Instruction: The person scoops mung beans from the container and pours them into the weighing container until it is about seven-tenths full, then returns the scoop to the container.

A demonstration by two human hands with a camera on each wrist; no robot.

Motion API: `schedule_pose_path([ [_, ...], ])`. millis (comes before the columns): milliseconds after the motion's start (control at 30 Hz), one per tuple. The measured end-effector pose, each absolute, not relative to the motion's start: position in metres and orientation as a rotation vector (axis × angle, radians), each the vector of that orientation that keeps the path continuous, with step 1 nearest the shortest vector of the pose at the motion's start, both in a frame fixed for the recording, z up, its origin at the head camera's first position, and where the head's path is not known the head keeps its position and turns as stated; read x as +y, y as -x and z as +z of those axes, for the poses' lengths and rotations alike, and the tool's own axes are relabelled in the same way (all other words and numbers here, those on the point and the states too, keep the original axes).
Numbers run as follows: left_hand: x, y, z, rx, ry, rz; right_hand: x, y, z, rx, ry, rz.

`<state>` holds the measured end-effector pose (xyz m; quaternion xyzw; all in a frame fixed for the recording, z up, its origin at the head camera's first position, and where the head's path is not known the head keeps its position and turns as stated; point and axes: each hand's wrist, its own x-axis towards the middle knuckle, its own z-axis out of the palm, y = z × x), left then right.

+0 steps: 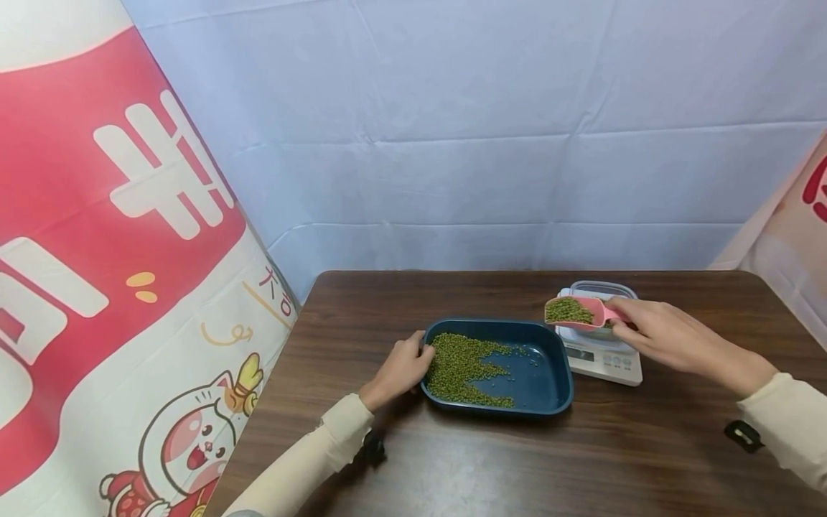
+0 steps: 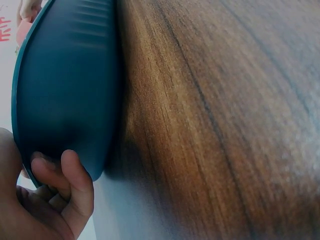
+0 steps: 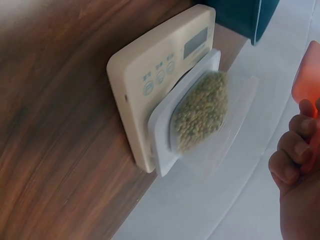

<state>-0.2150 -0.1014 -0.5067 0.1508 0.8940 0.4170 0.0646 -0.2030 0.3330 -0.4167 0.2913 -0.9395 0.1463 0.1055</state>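
My right hand (image 1: 665,334) grips the handle of a pink scoop (image 1: 597,311), which carries a heap of green mung beans (image 1: 567,310). The scoop is held over a white kitchen scale (image 1: 604,362). On the scale sits a clear plastic container (image 3: 235,120) with mung beans (image 3: 202,112) in it. My left hand (image 1: 402,366) holds the left end of a dark blue basin (image 1: 543,409), thumb at the rim and fingers curled against the outer wall (image 2: 65,90). Loose beans (image 1: 459,366) cover the basin's left part and thin out toward the right.
Everything stands on a brown wooden table (image 1: 491,467), whose back edge meets a pale cloth backdrop (image 1: 452,179). The basin's right end lies close against the scale. A printed banner (image 1: 129,287) hangs on the left.
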Motion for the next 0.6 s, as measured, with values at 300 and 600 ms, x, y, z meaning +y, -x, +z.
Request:
schedule_pose_path([
  [300,-0.101,0.215,-0.507,2.691,-0.461,1.276,0.349,0.203,-0.417,-2.811,-0.77,0.423],
  [600,-0.101,0.215,-0.507,2.689,-0.466,1.285,0.36,0.204,-0.42,-2.785,-0.747,0.408],
])
